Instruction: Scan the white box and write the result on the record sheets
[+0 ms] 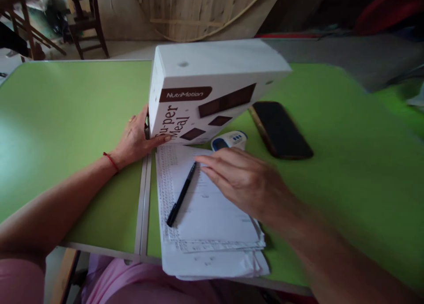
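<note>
Box [217,90] just right of the left hand [132,138], held by it at a lower corner, could tip should that grip slacken; the right hand [243,176], bunched narrow, hold unclear, could roll the pen [182,195] beside it.

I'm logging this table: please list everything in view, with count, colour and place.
Table: 1, green, across the view
Papers: several, white, stacked on the table
Pen: 1, black, on the papers
Box: 1, white and brown, beyond the papers
Handheld device: 1, white and blue, near the box
Phone: 1, black, right of the device
Chair: 1, brown, upper left background
Panel: 1, pale wood, behind the table
Other background: too unclear to itemise
Bracelet: 1, red, left wrist
Clothing: count unclear, pink, bottom edge
Left hand: 1, bare, holding the box's left edge
Right hand: 1, bare, above the papers, by the pen
</note>
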`<state>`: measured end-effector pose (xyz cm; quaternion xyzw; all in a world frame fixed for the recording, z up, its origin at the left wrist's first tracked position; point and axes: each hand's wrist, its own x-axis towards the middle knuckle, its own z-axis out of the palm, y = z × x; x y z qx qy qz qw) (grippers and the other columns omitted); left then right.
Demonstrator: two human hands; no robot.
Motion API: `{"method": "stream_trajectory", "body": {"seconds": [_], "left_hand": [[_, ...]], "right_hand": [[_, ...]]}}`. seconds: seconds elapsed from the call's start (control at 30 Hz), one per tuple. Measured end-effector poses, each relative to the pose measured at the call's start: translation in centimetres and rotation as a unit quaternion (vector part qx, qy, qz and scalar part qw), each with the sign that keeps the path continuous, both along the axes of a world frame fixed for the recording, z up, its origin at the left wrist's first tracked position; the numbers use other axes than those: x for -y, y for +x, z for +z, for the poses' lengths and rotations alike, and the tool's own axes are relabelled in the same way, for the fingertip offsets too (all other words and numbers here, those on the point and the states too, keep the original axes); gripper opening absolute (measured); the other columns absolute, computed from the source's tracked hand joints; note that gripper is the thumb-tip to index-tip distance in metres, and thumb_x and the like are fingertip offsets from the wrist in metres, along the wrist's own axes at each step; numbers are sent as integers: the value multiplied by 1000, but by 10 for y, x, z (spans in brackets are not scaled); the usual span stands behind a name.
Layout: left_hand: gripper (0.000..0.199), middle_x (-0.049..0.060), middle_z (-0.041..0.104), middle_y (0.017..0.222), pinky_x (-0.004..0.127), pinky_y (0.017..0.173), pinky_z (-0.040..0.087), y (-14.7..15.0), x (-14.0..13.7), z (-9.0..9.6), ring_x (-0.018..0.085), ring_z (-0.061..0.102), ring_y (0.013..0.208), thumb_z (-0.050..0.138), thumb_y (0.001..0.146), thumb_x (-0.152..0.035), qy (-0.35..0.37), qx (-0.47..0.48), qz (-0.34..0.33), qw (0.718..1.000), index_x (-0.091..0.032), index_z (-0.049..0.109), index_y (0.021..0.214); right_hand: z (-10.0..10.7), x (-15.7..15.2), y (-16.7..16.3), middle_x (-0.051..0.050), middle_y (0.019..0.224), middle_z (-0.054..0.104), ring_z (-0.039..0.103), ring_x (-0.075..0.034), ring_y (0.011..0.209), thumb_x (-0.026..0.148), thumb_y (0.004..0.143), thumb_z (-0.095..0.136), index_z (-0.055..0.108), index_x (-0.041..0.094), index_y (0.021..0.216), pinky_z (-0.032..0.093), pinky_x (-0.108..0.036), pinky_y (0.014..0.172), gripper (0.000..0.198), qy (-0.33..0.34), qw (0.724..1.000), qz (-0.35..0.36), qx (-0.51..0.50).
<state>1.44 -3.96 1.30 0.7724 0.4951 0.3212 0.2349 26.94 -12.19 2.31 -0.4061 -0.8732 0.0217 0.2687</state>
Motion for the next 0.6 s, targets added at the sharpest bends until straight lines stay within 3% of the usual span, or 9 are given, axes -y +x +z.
{"method": "stream_trajectory", "body": {"seconds": [0.1, 0.2, 0.3, 0.37, 0.47, 0.6], "left_hand": [[99, 20, 56, 131, 67, 107, 34, 3, -1, -1, 47, 46, 125, 85, 60, -65, -23, -92, 48, 994, -16, 44, 135], [125, 25, 47, 141, 68, 114, 23, 4, -3, -3, 50, 38, 131, 90, 41, -70, -42, -152, 24, 987, -11, 39, 139], [133, 24, 43, 144, 66, 118, 21, 6, -3, -2, 49, 37, 133, 89, 38, -71, -49, -183, 3, 982, -10, 36, 143], [133, 22, 42, 146, 64, 119, 21, 7, -2, 0, 47, 37, 134, 88, 40, -71, -49, -195, 5, 979, -11, 34, 145], [131, 21, 40, 148, 59, 121, 22, 9, 1, 5, 45, 36, 136, 86, 43, -70, -60, -218, 10, 974, -11, 31, 147], [130, 20, 39, 150, 57, 122, 22, 11, 4, 8, 44, 35, 138, 85, 44, -69, -63, -227, 14, 972, -14, 31, 148]], "right_hand": [[-11, -2, -7, -7, 79, 63, 57, -21, 75, 10, 97, 46, 74, 20, 109, 43, -36, 68, 33, -5, 997, 56, 49], [-14, -5, -7, -7, 82, 66, 59, -20, 76, 7, 95, 46, 73, 21, 98, 43, -36, 70, 30, -6, 996, 68, 66], [-11, -6, -8, -6, 80, 69, 62, -19, 72, 12, 94, 51, 69, 20, 89, 46, -35, 66, 21, 9, 997, 70, 31], [-9, -5, -12, -2, 73, 68, 62, -17, 63, 16, 90, 56, 65, 22, 85, 48, -33, 60, 11, 8, 997, 43, -65], [-8, 1, -24, 2, 64, 67, 61, -15, 53, 22, 82, 63, 62, 25, 81, 50, -29, 51, 4, -81, 970, -49, -223], [-13, 7, -38, 0, 63, 71, 66, -17, 53, 30, 79, 64, 65, 24, 77, 53, -27, 47, 6, -260, 908, -102, -313]]}}
